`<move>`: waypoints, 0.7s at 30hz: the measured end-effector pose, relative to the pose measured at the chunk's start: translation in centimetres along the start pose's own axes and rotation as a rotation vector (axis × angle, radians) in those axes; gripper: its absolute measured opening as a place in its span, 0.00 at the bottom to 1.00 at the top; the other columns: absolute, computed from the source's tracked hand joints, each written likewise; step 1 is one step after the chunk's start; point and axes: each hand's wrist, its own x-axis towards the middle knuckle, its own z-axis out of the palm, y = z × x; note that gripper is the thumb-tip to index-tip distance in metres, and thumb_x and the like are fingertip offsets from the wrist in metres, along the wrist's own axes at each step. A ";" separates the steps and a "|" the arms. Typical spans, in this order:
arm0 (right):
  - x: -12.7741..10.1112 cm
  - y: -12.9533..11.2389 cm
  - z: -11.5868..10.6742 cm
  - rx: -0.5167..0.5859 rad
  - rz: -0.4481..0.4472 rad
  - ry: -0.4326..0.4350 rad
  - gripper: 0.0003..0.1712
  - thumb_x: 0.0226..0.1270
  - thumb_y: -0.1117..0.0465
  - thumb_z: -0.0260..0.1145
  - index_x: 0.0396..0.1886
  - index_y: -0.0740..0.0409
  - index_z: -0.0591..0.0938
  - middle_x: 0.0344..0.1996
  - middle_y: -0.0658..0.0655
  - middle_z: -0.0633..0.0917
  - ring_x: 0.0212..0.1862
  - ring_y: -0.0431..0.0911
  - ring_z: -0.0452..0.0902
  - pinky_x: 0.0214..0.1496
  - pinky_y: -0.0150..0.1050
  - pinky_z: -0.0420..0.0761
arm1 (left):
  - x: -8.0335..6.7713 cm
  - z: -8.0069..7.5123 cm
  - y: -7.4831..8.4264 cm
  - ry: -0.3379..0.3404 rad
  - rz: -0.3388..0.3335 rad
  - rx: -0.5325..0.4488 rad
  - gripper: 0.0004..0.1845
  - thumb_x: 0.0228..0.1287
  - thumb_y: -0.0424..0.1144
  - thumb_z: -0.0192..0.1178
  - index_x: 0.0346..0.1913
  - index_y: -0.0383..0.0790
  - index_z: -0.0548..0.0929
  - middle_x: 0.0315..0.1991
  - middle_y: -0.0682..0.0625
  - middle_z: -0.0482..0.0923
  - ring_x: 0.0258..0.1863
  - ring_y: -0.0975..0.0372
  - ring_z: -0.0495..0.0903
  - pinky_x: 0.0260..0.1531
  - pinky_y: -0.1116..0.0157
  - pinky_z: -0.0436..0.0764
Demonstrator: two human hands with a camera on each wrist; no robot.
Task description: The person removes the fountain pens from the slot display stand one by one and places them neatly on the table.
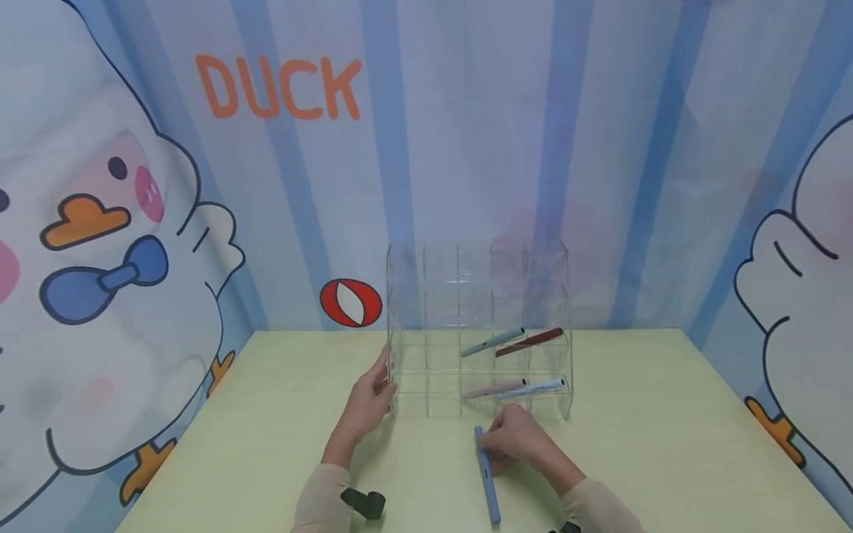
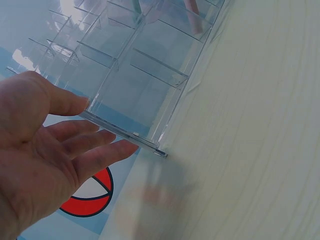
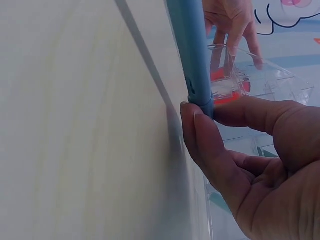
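A clear acrylic rack of small compartments stands on the pale green table. Several pens lie in its right compartments: a teal one, a dark red one, a pink one and a light blue one. My left hand rests with straight fingers against the rack's left side. In front of the rack my right hand pinches a blue pen near its far end, and the pen lies along the table.
A curtain printed with ducks and the word DUCK hangs behind the table and at both sides. A red and white round mark shows on it left of the rack. Black wrist straps sit on my sleeves.
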 end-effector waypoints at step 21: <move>0.0 -0.1 1.0 -0.090 0.023 -0.023 0.09 0.54 0.67 0.70 0.17 0.65 0.86 0.13 0.55 0.83 0.14 0.46 0.82 0.20 0.37 0.82 | -0.2 0.0 0.0 0.000 0.025 0.003 0.40 0.74 0.28 0.52 0.80 0.59 0.50 0.76 0.41 0.57 0.69 0.41 0.67 0.46 0.48 0.82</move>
